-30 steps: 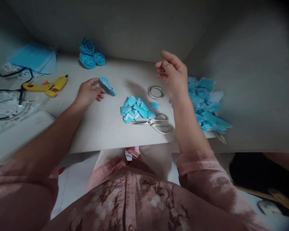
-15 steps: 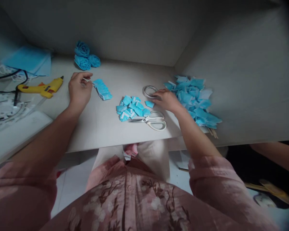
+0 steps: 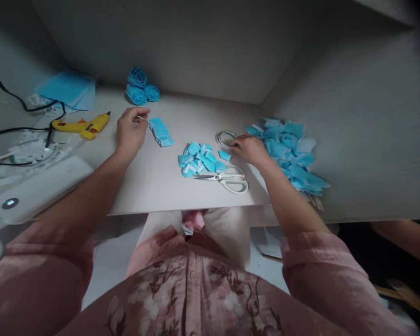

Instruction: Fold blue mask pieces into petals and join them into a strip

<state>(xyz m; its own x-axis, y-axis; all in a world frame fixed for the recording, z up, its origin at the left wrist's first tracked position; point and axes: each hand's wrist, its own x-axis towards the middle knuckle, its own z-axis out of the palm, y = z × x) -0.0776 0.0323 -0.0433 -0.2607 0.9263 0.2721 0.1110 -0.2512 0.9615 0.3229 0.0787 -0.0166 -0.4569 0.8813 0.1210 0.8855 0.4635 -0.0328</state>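
Down from mid-air, the right hand (image 3: 250,148) now has its fingertips at the flat ring (image 3: 218,141), toward its nine o'clock; whether they grip it, I cannot tell. Raised earlier, the pleated blue strip (image 3: 161,133) now lies on the table (image 3: 143,186) at three o'clock from the left hand (image 3: 131,128), whose fingers are curled, their hold unclear. Dragging the ring toward six o'clock could knock the scissors (image 3: 217,177) or scatter the nearby blue pieces (image 3: 196,158).
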